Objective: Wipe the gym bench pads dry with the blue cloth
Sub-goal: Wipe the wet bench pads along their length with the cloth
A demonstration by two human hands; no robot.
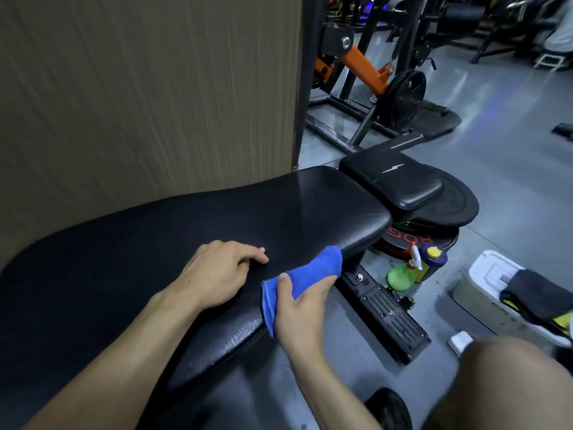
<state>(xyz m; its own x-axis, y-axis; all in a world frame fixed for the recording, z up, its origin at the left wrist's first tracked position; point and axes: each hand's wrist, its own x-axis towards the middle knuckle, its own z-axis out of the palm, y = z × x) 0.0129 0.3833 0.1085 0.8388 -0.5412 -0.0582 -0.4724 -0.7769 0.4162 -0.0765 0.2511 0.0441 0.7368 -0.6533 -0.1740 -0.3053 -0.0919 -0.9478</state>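
A long black bench pad (192, 231) runs from the lower left toward the centre, with a smaller black seat pad (393, 178) beyond its far end. My left hand (217, 274) rests on top of the long pad with its fingers loosely bent. My right hand (297, 308) grips the folded blue cloth (313, 271) and presses it against the pad's right side edge.
A tan wall panel (139, 88) stands just behind the bench. On the floor to the right are a green spray bottle (401, 276), a blue-and-yellow bottle (432, 259), a white bin (496, 287) with a dark cloth, the bench's black foot frame (387, 315) and weight plates (459, 209).
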